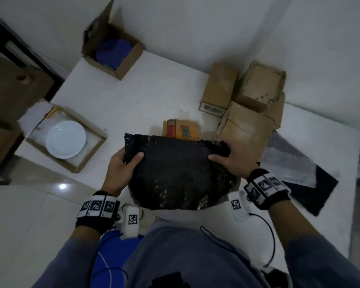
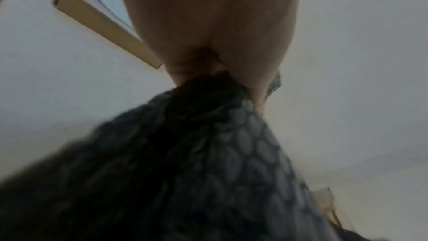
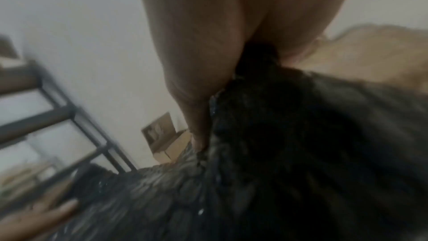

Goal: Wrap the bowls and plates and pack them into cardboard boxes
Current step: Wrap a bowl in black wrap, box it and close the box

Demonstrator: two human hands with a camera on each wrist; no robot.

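A white table (image 1: 154,96) against white walls carried several brown cardboard boxes. A sheet of black bubble wrap (image 1: 175,171) was held above its near edge, gripped at the upper corners by the left hand (image 1: 121,163) and the right hand (image 1: 233,156), thumbs on top. A round white plate (image 1: 66,139) lay in a shallow open cardboard box (image 1: 92,150) at the left.

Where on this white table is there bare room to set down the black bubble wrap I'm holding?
The widest bare patch of the table lies between the box with the blue item, the box with the white plate and the orange carton. The right side is crowded with brown boxes and spare wrap sheets.
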